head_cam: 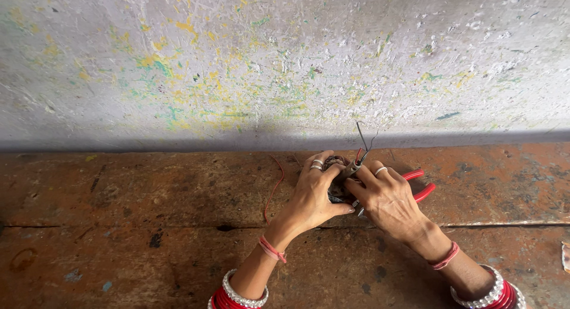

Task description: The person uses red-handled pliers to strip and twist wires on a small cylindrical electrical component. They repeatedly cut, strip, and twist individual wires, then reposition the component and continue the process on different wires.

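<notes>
Paint-flecked wall point(285, 59) behind, worn wooden bench point(148, 226) below. I see a small dark wire bundle point(338, 187) against the bench's far edge, left hand point(312, 196) clamped around it. Right hand point(386, 199) closed on red-handled pliers point(415, 184), nose at the bundle, thin wires point(363, 136) sticking up. Red cord point(274, 187) left of the bundle. Risk: pliers may slip off, nicking fingers point(323, 166).

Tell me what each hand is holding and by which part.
The right hand grips red-handled pliers by the handles. The left hand cups a small dark wire bundle with its fingers; exactly where it grips is hidden.
</notes>
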